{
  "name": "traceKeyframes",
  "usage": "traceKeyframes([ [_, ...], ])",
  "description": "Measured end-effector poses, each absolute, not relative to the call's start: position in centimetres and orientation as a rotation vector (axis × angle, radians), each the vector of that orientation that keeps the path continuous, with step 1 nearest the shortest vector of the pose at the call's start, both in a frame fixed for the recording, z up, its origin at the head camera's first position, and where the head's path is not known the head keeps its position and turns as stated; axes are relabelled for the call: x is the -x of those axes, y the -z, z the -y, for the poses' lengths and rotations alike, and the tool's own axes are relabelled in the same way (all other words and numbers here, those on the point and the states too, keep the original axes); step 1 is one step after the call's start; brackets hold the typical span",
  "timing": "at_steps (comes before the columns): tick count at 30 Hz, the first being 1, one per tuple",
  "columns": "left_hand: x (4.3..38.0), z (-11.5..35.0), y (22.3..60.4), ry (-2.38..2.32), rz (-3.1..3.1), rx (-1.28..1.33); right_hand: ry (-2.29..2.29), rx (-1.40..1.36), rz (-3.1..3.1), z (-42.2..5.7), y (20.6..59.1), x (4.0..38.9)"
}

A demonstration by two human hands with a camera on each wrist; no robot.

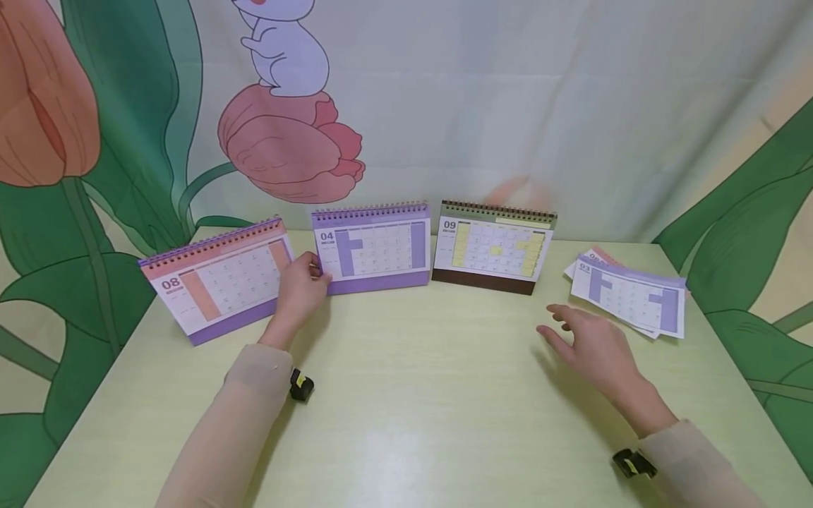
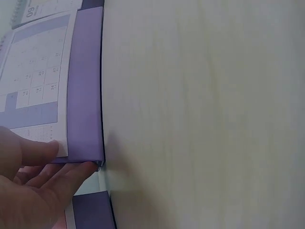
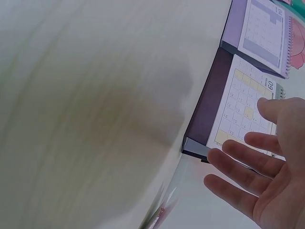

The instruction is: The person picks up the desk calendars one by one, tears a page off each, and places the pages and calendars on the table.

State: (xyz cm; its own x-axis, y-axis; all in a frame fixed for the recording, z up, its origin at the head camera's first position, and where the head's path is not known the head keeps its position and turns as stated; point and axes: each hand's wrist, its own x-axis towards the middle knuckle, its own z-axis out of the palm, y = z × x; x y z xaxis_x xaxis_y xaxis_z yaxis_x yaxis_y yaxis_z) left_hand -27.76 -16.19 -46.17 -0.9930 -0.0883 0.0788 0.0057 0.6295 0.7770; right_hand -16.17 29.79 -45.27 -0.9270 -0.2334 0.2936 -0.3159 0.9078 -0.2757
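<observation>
A purple desk calendar [image 1: 381,248] marked 04 stands at the back middle of the table. My left hand [image 1: 302,286] pinches its lower left edge, thumb on the front page and fingers behind, as the left wrist view shows. Right of it stands a desk calendar [image 1: 492,247] marked 09, with a dark brown base and yellow columns. My right hand [image 1: 597,349] hovers in front and to the right of that one, holding nothing, fingers loosely bent. Left of my left hand a pink desk calendar [image 1: 238,282] marked 08 stands at an angle on a purple base.
Loose calendar sheets [image 1: 629,296] lie overlapping at the right back of the table [image 1: 406,395], a purple one marked 03 on top. Behind the table hangs a cloth [image 1: 444,106] printed with tulips and a white animal. Each wrist wears a small black camera.
</observation>
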Motion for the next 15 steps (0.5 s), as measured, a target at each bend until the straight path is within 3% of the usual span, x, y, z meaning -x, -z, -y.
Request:
traceKeyframes([
  [15, 26.7, 17.1, 45.4, 1.308, 2.838, -0.003, -0.497, -0.384, 2.886, -29.4, 45.3, 16.1],
])
